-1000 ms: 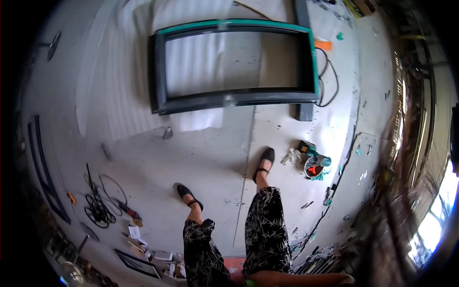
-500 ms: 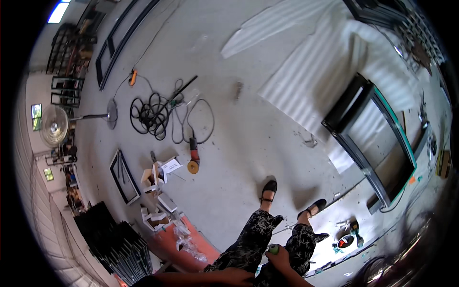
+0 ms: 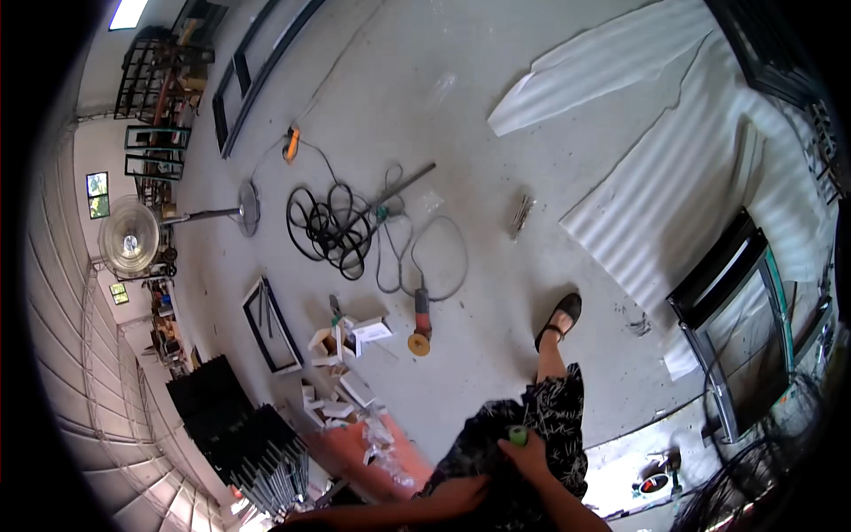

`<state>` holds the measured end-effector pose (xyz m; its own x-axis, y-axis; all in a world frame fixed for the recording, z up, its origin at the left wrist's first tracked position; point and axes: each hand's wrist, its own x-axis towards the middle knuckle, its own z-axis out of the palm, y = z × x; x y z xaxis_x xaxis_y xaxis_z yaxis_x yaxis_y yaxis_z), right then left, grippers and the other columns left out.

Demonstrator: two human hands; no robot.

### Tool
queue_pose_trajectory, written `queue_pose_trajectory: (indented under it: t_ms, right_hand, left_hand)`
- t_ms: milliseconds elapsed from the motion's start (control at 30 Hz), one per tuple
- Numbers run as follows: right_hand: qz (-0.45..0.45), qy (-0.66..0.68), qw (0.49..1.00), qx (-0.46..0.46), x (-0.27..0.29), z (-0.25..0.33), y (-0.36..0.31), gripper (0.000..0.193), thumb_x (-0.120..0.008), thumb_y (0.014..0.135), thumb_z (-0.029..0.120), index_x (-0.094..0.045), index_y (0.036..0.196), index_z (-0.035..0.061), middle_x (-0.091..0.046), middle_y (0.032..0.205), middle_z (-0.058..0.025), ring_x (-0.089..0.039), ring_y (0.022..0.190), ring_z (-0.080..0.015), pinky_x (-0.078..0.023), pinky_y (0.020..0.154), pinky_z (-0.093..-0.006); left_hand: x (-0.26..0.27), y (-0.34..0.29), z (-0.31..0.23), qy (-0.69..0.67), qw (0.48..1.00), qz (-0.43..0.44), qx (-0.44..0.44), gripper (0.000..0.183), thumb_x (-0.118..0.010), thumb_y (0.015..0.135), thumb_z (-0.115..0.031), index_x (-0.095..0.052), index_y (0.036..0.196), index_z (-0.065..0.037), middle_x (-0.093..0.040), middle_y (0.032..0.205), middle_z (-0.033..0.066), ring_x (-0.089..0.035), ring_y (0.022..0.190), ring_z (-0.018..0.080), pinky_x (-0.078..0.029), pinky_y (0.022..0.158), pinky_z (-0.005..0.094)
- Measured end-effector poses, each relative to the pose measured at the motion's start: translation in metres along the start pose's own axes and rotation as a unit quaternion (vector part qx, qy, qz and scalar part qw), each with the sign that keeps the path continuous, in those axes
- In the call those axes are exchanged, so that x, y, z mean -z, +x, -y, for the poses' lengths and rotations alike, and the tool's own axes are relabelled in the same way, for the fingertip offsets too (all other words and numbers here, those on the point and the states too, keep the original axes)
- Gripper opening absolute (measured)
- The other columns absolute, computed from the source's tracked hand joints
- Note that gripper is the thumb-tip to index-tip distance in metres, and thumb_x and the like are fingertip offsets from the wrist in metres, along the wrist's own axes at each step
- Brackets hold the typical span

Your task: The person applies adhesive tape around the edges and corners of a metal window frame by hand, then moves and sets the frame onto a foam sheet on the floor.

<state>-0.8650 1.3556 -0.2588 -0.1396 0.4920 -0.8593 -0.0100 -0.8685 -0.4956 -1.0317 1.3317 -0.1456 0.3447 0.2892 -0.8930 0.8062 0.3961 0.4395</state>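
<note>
My right hand [image 3: 530, 457] is closed around a small green object [image 3: 518, 434] with a rounded end, held in front of my dark patterned trousers [image 3: 563, 399]. The rest of that object is hidden in the fist, so its kind does not show. My left hand [image 3: 463, 493] is low in front of my body, close to the dark cloth. Its fingers are too small and partly hidden to make out. One black shoe [image 3: 560, 321] is set forward on the grey floor.
Ahead lie an angle grinder [image 3: 422, 324], a coiled black cable [image 3: 328, 230] and a standing fan [image 3: 131, 239]. Opened cardboard boxes [image 3: 350, 341] sit left of me by a red surface [image 3: 403, 448]. To the right, a dark metal frame [image 3: 709, 355] rests near white foam sheeting [image 3: 660, 177].
I have stepped; one shoe shows now where two showed before. Floor objects have shifted rightward in view. My right hand still holds the green object, slightly higher in the picture.
</note>
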Motion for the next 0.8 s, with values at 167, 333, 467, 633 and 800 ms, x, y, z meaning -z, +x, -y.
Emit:
queue_pose_trajectory:
  t_ms: [167,333,467,633,800]
  right_hand:
    - [0.004,0.132,0.983,-0.129,-0.011,0.047,0.039,0.036,-0.079,0.076,0.014,-0.063,0.104,-0.0015,-0.066,0.077,-0.0069,-0.063,0.062,-0.0133,-0.051,0.056,-0.026]
    - [0.103,-0.206,0.972,-0.039,-0.032,0.042,0.155,0.05,-0.076,0.072,0.04,-0.064,0.101,0.0004,-0.066,0.086,-0.0218,-0.065,0.079,-0.0374,-0.051,0.073,-0.0448]
    - [0.025,-0.456,0.889,0.04,-0.028,0.038,0.325,0.043,-0.074,0.069,0.039,-0.068,0.099,0.0088,-0.067,0.092,-0.0171,-0.064,0.091,-0.0331,-0.053,0.079,-0.0448]
    - [-0.195,-0.428,0.882,0.038,-0.074,0.067,0.55,0.027,-0.07,0.073,0.015,-0.065,0.099,0.0117,-0.054,0.116,-0.0206,-0.055,0.106,-0.0386,-0.049,0.087,-0.0475]
    - [-0.479,-0.35,0.805,-0.034,-0.104,0.129,0.674,0.034,-0.073,0.078,0.019,-0.055,0.106,0.0083,-0.048,0.114,-0.017,-0.056,0.1,-0.0351,-0.053,0.079,-0.0412]
  left_hand:
    - [0.096,0.038,-0.011,0.118,0.97,-0.213,-0.025,0.025,-0.056,0.087,-0.028,-0.058,0.104,-0.009,-0.06,0.11,0.0147,-0.06,0.098,0.0334,-0.049,0.078,0.045]
    - [0.177,0.086,0.045,0.259,0.941,-0.167,0.139,0.064,-0.068,0.075,-0.039,-0.051,0.13,-0.01,-0.041,0.139,0.0257,-0.035,0.132,0.0437,-0.032,0.101,0.0621]
    - [0.215,0.138,0.09,0.255,0.955,-0.116,0.098,0.072,-0.069,0.075,-0.045,-0.048,0.135,-0.011,-0.035,0.14,0.0328,-0.033,0.131,0.0494,-0.034,0.101,0.0606]
    - [0.288,0.132,0.094,0.195,0.968,-0.119,0.106,0.061,-0.071,0.072,-0.033,-0.053,0.123,-0.005,-0.041,0.131,0.0321,-0.042,0.121,0.049,-0.038,0.097,0.0568]
    - [0.322,0.146,0.101,0.22,0.966,-0.069,0.117,0.064,-0.068,0.082,-0.028,-0.045,0.139,-0.009,-0.041,0.136,0.0316,-0.045,0.117,0.0493,-0.04,0.096,0.0544]
